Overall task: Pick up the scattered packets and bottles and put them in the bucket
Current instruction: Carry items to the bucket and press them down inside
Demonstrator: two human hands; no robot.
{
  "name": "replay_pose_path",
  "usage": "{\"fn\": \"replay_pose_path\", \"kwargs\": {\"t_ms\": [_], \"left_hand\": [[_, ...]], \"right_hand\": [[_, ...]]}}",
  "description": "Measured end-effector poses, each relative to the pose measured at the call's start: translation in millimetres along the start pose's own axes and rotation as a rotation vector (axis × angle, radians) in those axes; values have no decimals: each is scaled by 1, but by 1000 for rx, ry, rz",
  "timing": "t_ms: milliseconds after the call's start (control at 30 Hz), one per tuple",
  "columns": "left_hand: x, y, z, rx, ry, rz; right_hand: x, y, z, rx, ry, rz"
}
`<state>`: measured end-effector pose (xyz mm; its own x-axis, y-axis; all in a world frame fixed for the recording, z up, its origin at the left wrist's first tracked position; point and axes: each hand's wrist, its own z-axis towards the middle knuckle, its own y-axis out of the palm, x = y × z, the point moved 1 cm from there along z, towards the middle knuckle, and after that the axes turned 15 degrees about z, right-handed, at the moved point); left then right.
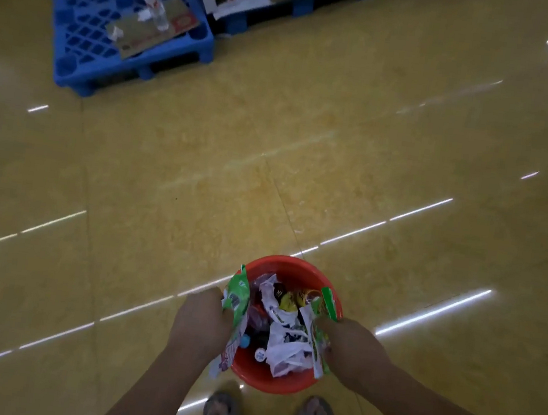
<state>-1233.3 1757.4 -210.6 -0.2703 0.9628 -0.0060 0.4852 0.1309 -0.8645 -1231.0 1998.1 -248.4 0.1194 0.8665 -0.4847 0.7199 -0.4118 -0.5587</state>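
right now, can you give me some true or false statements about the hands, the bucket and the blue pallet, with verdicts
1. The left hand holds a green plastic packet at the rim of the round red plastic bucket. True.
2. The right hand is empty. False: it holds a second green packet.
3. The bucket is empty. False: crumpled wrappers lie in it.
4. A clear plastic bottle stands upright on cardboard on the blue plastic pallet. True.
5. The bucket sits on the pallet. False: it stands on the yellow floor.
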Motion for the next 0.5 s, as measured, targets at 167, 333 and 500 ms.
{"fn": "replay_pose_path", "kwargs": {"t_ms": [167,333,500], "left_hand": [[0,46,34,-74,-12,46],[6,92,67,-59,20,141],[11,155,89,-83,59,172]], "right_hand": [[8,32,50,15,-23,-30],[11,57,104,97,-78,-93],[14,81,150,119,-100,-233]]}}
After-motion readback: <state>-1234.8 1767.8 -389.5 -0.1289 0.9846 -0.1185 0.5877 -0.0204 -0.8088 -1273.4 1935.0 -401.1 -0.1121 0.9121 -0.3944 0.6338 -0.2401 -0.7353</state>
